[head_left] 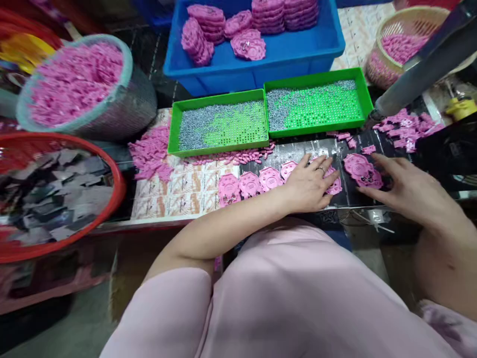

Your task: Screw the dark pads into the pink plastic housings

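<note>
Along the front of the bench lies a row of pink molded plastic shells (pixel 250 185). My left hand (pixel 311 183), a ring on one finger, lies flat with spread fingers over the right end of that row. Parts of the shells beneath it are hidden; one pink shell (pixel 334 184) shows at its right edge. Farther right sits a separate pink shell (pixel 362 170) with small dark parts on it. My right hand (pixel 406 186) is beside this shell, thumb and fingers apart around its right side. Whether the fingertips press on it I cannot tell.
Two green trays (pixel 218 150) of small metal pieces stand behind the row. Behind them is a blue bin (pixel 238 74) with stacked shells. A grey post (pixel 421 64) slants in at right, near loose pink pieces (pixel 408 128). Left are a mesh basket (pixel 130 94) and a red basket (pixel 121 184).
</note>
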The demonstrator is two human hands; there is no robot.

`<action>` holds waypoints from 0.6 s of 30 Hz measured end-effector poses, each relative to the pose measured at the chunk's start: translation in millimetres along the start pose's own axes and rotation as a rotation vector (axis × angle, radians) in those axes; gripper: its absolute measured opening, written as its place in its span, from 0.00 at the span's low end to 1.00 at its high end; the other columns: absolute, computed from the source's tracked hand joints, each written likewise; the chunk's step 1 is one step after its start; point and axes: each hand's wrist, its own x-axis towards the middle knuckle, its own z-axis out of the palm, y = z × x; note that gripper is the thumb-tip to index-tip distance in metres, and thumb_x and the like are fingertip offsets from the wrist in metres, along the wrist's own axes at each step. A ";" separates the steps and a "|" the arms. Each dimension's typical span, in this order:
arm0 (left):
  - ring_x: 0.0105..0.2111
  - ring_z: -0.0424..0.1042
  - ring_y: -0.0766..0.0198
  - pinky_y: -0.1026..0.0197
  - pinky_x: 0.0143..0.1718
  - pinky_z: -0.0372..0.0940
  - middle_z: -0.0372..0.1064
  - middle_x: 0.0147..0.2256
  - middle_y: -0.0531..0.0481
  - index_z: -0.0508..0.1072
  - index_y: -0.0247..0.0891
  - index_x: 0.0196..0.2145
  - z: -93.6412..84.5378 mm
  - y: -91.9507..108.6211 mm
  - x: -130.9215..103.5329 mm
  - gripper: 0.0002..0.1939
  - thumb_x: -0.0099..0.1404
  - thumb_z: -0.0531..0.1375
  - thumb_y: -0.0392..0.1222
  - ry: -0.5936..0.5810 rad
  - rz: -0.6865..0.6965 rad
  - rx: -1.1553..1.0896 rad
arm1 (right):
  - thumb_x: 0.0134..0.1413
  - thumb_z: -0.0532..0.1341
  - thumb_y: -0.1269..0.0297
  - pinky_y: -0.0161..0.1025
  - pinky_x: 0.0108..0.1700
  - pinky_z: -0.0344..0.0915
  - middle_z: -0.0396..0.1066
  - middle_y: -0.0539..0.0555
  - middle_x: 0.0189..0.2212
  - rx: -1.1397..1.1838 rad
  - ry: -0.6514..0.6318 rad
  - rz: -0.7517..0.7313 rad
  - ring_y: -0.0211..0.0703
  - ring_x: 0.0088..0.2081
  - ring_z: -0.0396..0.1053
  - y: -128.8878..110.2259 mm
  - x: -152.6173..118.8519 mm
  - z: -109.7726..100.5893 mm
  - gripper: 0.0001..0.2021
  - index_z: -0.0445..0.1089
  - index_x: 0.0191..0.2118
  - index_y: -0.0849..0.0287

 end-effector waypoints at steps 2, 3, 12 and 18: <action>0.67 0.48 0.45 0.40 0.65 0.42 0.47 0.66 0.33 0.59 0.35 0.64 -2.9 -3.3 -2.0 0.30 0.66 0.54 0.46 -0.075 0.067 -0.029 | 0.52 0.60 0.43 0.39 0.31 0.66 0.70 0.55 0.47 0.050 0.016 -0.023 0.40 0.29 0.71 -5.6 -2.4 5.0 0.33 0.61 0.60 0.52; 0.67 0.47 0.45 0.40 0.65 0.42 0.46 0.66 0.34 0.59 0.36 0.64 -4.9 -5.9 -3.8 0.30 0.66 0.55 0.46 -0.090 0.085 -0.044 | 0.53 0.59 0.44 0.39 0.32 0.67 0.70 0.56 0.48 0.065 0.024 -0.033 0.39 0.29 0.70 -9.1 -3.0 7.0 0.31 0.62 0.59 0.53; 0.65 0.51 0.51 0.46 0.65 0.46 0.53 0.64 0.38 0.56 0.35 0.64 -27.9 -66.9 -95.6 0.28 0.71 0.50 0.49 0.297 -0.264 -0.081 | 0.55 0.55 0.41 0.39 0.23 0.61 0.75 0.55 0.40 -0.064 0.259 -0.113 0.45 0.31 0.72 -26.5 -3.9 0.9 0.27 0.70 0.51 0.56; 0.66 0.48 0.43 0.40 0.63 0.48 0.49 0.65 0.32 0.58 0.34 0.63 9.5 -48.7 -162.9 0.33 0.69 0.50 0.58 0.243 -0.475 0.014 | 0.52 0.64 0.49 0.54 0.57 0.62 0.68 0.59 0.55 0.124 0.408 -0.630 0.57 0.55 0.67 -39.7 22.6 22.8 0.30 0.63 0.59 0.50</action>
